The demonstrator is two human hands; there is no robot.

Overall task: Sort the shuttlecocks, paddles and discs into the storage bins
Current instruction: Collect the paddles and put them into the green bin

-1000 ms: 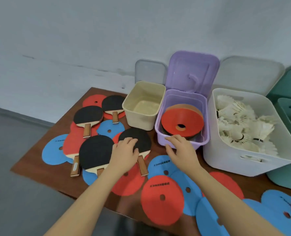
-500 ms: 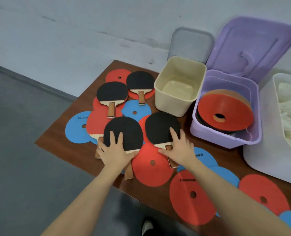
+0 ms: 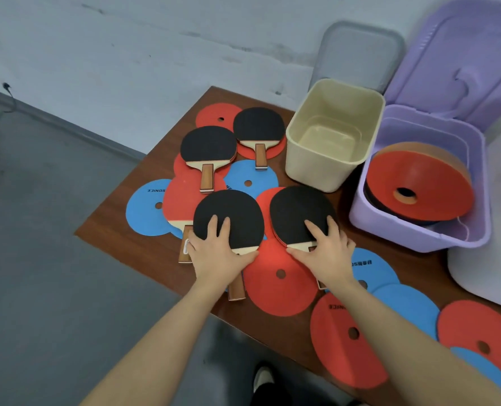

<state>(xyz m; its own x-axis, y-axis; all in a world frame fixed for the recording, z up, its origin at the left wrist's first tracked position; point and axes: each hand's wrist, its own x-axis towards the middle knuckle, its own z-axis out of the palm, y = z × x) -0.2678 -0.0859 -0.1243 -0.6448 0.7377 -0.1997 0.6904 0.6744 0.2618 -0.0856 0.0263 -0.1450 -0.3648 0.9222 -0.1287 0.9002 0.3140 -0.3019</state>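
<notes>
Far left of the table point(image 3: 143, 250): blue disc point(image 3: 145, 208) flat, partly under a red-faced paddle point(image 3: 182, 200). Behind them two black paddles point(image 3: 208, 148) lie handle toward the camera on more discs.

Left hand point(image 3: 218, 253) lies on the near-left black paddle point(image 3: 228, 213), fingers straight on the rubber, thumb at the blade edge by the neck; it presses rather than grips (no curl round the handle that I can see). Right hand point(image 3: 327, 253) sits on the near-right black paddle point(image 3: 300, 213) the same way, fingers spread on the rubber, palm hiding the handle. Both paddles rest on a red disc point(image 3: 278, 276).

Step in hand, by my reading: picking up these two paddles. To do it well: slide each back until the handle is free of the disc, wrap the fingers round the handle, lift without dragging the disc beneath, then carry them right to the cream bin point(image 3: 311, 168), which looks empty and is likely the paddle bin.

Paddle look: black pimpled rubber, pale wood strip at the neck, brown handle; thin and stiff, so it should lift cleanly.

Right of cream bin: purple bin point(image 3: 413, 238), lid up, stack of discs point(image 3: 419, 186) inside, red on top. Loose red and blue discs on the near right of the table.
</notes>
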